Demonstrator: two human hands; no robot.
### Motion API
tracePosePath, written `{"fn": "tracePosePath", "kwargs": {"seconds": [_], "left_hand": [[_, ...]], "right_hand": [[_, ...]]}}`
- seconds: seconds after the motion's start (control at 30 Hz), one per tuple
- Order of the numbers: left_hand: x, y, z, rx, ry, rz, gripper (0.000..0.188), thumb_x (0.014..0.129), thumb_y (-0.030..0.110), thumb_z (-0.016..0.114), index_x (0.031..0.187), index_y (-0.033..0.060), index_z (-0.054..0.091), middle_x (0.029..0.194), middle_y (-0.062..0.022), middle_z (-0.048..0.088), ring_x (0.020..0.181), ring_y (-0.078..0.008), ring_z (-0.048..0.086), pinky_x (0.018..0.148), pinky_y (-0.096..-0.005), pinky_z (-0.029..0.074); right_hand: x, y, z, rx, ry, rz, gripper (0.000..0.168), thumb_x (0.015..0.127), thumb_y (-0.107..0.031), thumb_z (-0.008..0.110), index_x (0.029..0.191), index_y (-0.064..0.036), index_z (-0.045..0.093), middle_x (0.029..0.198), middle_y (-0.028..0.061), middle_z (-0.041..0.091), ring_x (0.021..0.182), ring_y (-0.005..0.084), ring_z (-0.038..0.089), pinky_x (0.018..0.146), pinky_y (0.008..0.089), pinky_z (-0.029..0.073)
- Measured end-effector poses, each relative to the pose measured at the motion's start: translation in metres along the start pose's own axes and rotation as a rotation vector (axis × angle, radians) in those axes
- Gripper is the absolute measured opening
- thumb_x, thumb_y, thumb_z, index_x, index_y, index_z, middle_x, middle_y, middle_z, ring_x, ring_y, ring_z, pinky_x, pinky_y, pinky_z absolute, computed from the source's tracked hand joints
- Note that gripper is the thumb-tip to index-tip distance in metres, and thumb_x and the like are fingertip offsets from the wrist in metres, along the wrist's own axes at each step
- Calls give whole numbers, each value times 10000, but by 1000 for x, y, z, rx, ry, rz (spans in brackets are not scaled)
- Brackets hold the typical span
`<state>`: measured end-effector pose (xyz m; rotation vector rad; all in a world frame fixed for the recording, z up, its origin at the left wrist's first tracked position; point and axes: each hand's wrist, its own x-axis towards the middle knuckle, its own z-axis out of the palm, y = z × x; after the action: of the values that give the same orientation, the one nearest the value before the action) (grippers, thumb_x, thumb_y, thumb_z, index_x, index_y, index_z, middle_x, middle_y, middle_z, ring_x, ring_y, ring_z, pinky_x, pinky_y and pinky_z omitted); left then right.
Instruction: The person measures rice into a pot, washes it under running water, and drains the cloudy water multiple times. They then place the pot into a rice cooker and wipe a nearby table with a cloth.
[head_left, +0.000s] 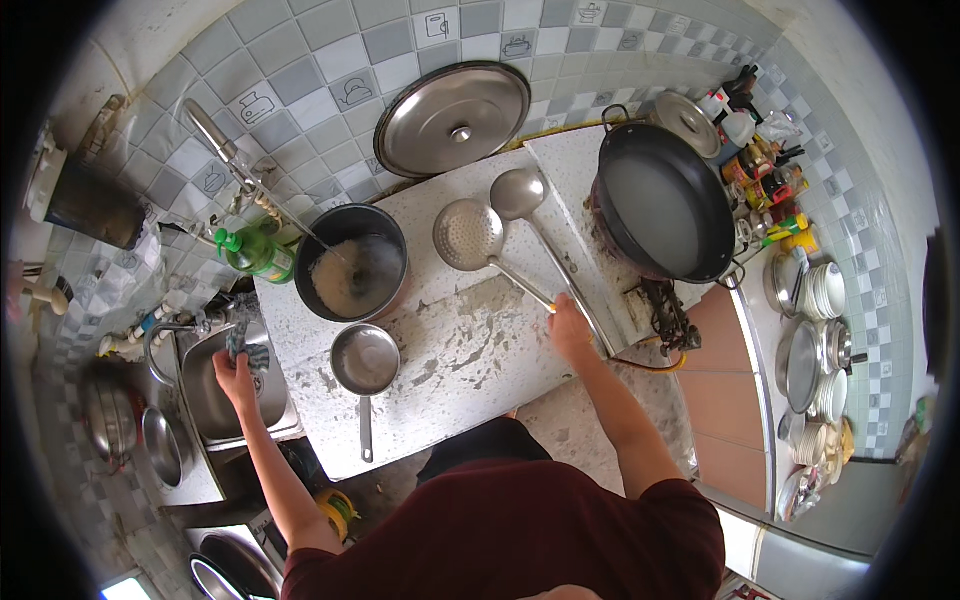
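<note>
Over the steel sink (217, 397) at the left, my left hand (235, 375) grips a striped cloth (251, 351). My right hand (570, 328) is at the handle end of a perforated steel skimmer (469, 235) that lies on the speckled counter (465, 360). Beside the skimmer lies a steel ladle (517, 195), its long handle passing close to my right hand. A stream from the tap (212, 131) runs into a dark pot (390, 289) holding cloudy, brownish liquid. A small steel saucepan (365, 358) stands nearer to me on the counter.
A big black wok (652, 206) with cloudy liquid sits on a stove at the right. A large steel lid (454, 120) leans on the tiled wall. A green pump bottle (259, 255) stands left of the pot. Stacked bowls (825, 291) and condiment bottles line the right side.
</note>
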<state>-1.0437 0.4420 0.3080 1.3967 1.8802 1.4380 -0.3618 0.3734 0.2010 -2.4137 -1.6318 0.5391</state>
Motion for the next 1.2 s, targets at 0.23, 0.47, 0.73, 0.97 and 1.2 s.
{"fn": "tracePosePath", "kwargs": {"seconds": [0.23,0.47,0.73,0.97,1.2], "left_hand": [[-154,136,95,-404,-125,-198,229,837,16,643,1040,51,545,920,-7,568,802,-83,517,713,-240,442],[-218,165,227,-454,-341,-313,213,818,1,654,996,27,539,878,-17,569,812,-95,520,732,-252,438],[-181,185,314,-204,-234,-37,293,813,46,695,1052,-3,533,934,-126,624,798,-171,589,638,-307,512],[-154,108,407,74,-480,100,423,803,6,625,1215,29,529,1169,-209,611,1106,-396,579,921,-475,462],[-133,77,521,358,-576,566,627,819,-82,487,1426,67,430,1491,-178,405,1415,-376,314,1143,-534,275]], "right_hand": [[55,79,-11,-349,67,-25,371,816,-173,677,1121,4,565,1088,223,583,1025,372,603,887,440,512],[36,29,-72,109,-469,37,365,825,-164,638,1105,51,546,950,232,673,901,335,683,777,454,545],[-97,77,-75,109,-243,-28,317,865,-196,632,1078,-4,498,878,275,648,849,467,629,736,536,503],[-299,105,-95,205,-230,320,262,860,-128,606,1070,-5,509,786,280,636,775,497,620,649,528,487],[-476,104,-66,400,28,711,299,849,-246,654,969,-33,482,655,202,557,620,328,604,558,467,431]]}}
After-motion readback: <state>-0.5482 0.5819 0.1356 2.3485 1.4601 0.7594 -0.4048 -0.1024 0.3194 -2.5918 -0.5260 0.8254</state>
